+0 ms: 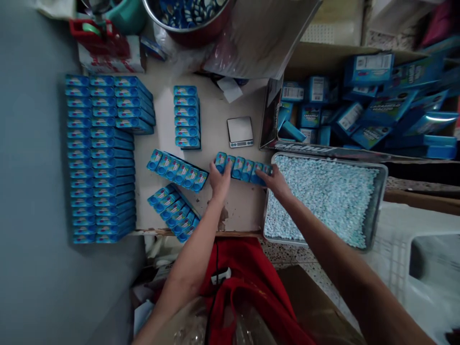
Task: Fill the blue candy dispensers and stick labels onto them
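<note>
A row of small blue candy boxes [238, 167], packed side by side, lies across the table between my hands. My left hand [220, 181] is closed around its left end, thumb and fingers on the boxes. At the right end, my right hand [277, 183] grips the same row, close to the tray's corner. Just left of my left hand, another row of blue boxes [178, 170] lies at a slant, with a further slanted group [174, 211] nearer the table edge. Behind them stands a straight column of blue boxes [186, 117].
Tall stacks of blue boxes [113, 182] fill the table's left side. A small digital scale [240, 131] sits behind my hands. To the right are a metal tray [381, 191] of pale blue pellets and a carton [305, 148] of blue boxes. A pot [187, 33] stands at the back.
</note>
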The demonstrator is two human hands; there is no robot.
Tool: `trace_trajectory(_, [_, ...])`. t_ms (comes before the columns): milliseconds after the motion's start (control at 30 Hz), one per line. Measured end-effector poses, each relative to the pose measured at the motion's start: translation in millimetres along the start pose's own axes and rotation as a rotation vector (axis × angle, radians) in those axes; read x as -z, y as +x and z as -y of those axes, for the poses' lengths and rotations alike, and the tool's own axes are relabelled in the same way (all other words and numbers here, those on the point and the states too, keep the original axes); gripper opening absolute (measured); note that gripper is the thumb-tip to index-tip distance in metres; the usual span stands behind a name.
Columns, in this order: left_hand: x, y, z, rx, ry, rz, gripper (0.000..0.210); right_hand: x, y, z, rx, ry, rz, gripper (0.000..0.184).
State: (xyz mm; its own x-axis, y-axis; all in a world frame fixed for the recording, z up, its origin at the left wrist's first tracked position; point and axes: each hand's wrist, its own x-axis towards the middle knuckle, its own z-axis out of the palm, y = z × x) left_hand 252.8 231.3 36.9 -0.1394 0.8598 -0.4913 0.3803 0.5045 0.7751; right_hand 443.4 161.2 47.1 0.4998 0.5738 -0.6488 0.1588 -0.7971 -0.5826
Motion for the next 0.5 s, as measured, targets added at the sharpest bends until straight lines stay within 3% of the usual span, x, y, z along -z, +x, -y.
trace_trajectory(100, [-7.3, -0.9, -3.1, -0.064, 0.038, 0.063, 0.043, -15.2, -44.4, -28.3, -0.182, 0.329, 0.017, 0.063])
trace_trajectory(167, [-12.8, -8.6, -2.8, -0.089, 0.075, 0.144, 0.042, -21.7, -74.3, -46.4, -0.274, 0.377, 0.070, 0.063])
trace_trajectory(267, [-23.0, -27.6, -0.6, -0.102, 0.032, 0.283, 0.046, -14.0, -106.2, -65.8, -0.244, -0.094, 0.157, 0.044])
trace_trajectory(367, [-28.5, -50.2, 2.6, -0.054, -0.123, 0.410, 0.053, 15.6, -118.0, -62.3, -0.117, -0.607, 0.236, 0.037])
trace_trajectory(433, [-24.3, -60.0, 3.0, 0.000, -0.233, 0.408, 0.059, 36.1, -114.0, -39.1, -0.002, -0.858, 0.277, 0.036])
trace_trajectory(500, [-12.6, -58.2, 0.2, 0.067, -0.367, 0.304, 0.067, 44.1, -98.4, 3.0, 0.182, -1.002, 0.285, 0.030])
